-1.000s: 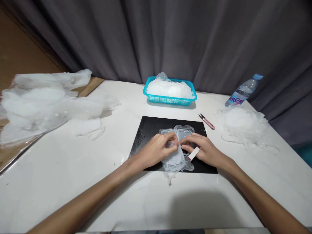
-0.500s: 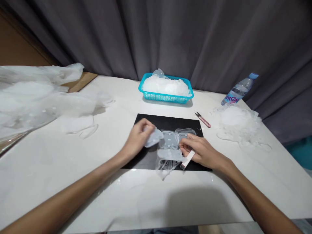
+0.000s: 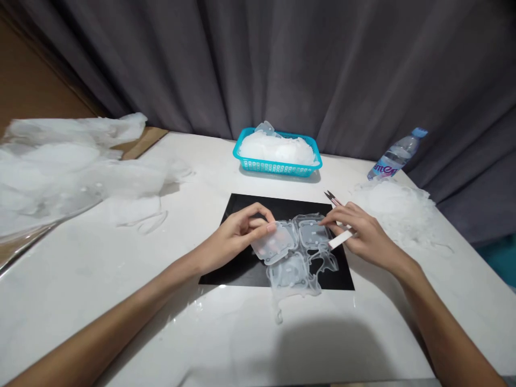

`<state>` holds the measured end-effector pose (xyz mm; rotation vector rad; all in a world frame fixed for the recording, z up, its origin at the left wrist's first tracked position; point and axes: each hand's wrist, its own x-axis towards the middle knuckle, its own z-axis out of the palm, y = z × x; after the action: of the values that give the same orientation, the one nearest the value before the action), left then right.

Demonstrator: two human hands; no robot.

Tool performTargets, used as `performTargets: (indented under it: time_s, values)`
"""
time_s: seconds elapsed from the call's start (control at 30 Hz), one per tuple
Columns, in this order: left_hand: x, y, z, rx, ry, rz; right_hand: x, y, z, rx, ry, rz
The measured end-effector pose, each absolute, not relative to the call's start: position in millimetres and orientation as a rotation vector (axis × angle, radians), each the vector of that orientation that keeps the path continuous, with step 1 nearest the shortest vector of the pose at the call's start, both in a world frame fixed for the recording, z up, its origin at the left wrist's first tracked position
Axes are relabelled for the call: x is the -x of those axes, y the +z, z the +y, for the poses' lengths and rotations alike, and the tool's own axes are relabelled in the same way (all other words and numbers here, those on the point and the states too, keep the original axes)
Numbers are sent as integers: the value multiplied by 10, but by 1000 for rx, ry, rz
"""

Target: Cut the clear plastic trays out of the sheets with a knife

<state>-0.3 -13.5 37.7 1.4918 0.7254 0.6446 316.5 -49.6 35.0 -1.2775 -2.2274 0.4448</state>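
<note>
A clear, soft-looking moulded plastic sheet (image 3: 288, 270) with several rounded-square panels and thin ragged trimmings lies over a black mat (image 3: 237, 269). My left hand (image 3: 245, 231) pinches the upper left panel between thumb and fingers and lifts it slightly, tilted. My right hand (image 3: 363, 231) holds a slim flat white stick (image 3: 342, 238) that points down to the left. Its fingertips reach the right-hand panel (image 3: 313, 235) of the sheet. Stringy trimmings hang below that panel. Just behind the right hand lie thread snips (image 3: 332, 198), partly covered by it.
A turquoise basket (image 3: 278, 168) full of whitish translucent pieces stands at the back. Heaps of clear sheets (image 3: 80, 172) lie at left on cardboard. To the right are a trimmings pile (image 3: 399, 209) and a water bottle (image 3: 397, 156). A grey curtain (image 3: 282, 64) hangs behind.
The sheet has been turned and shifted, with its left panel now nearer the middle. My right hand has moved right and up, carrying the white stick. The view has tilted slightly.
</note>
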Motion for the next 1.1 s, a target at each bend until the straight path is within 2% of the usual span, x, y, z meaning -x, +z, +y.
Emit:
performTargets:
  time_s: [0.2, 0.43, 0.6, 0.83, 0.97, 1.1]
  values:
    - [-70, 361, -165, -1394, 614, 668, -2818, 297, -534, 1207, 1035, -1893]
    - [-154, 255, -183, -1316, 620, 679, -2576, 184, -578, 1130, 1237, -1626]
    - [-176, 233, -178, -1310, 630, 701, -2644, 184, -571, 1112, 1116, -1781]
    - [-161, 226, -124, -1441, 676, 773, -2676, 252, -613, 967, 747, -2061]
    - [-135, 194, -96, -1811, 704, 892, -2641, 207, -542, 998, 528, -1994]
    - [-99, 142, -111, -2243, 604, 972, -2660, 207, -291, 1203, 476, -1865]
